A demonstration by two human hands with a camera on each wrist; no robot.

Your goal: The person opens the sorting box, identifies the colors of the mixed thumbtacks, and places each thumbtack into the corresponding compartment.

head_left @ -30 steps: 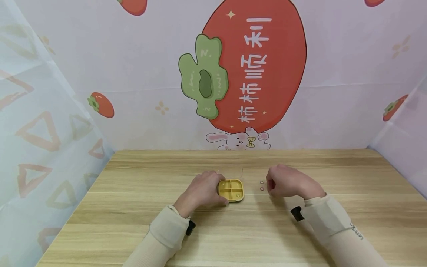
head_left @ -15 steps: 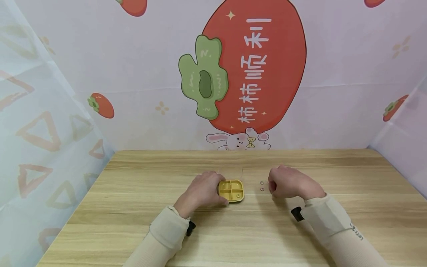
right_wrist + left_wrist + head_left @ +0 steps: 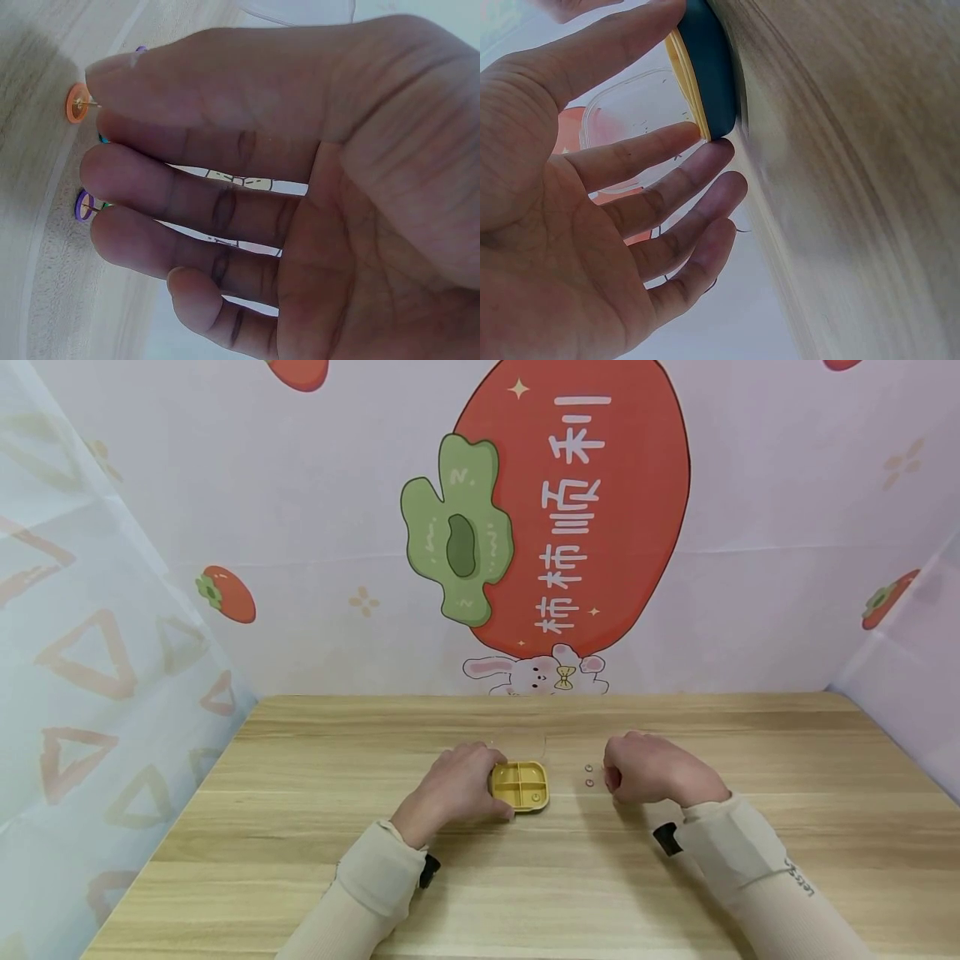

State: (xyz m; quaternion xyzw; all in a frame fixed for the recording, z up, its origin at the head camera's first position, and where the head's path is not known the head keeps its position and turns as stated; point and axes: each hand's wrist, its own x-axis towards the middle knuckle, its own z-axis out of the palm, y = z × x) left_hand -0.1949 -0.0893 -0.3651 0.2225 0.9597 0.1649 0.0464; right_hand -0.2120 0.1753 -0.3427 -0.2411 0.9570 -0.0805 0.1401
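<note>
My left hand (image 3: 456,787) holds a small yellow box with four compartments (image 3: 520,774) on the table, thumb at its near side and forefinger at the far side. In the left wrist view the box's teal base (image 3: 709,67) shows, its clear lid (image 3: 622,112) swung open. One thumbtack (image 3: 536,797) lies in the near right compartment. To the right of the box, the thumb and forefinger of my right hand (image 3: 647,768) pinch the pin of an orange thumbtack (image 3: 77,105) at table height. A purple thumbtack (image 3: 84,204) stands pin up beside the fingers.
Two thumbtacks (image 3: 588,768) lie between the box and the right hand. In the right wrist view another purple one (image 3: 141,49) and bits of teal and green are partly hidden behind fingers. The wooden table (image 3: 525,893) meets a printed backdrop (image 3: 337,635) at the back.
The right hand has shifted slightly to the right from one second ago, then stays almost in place. The left hand and the box have not moved.
</note>
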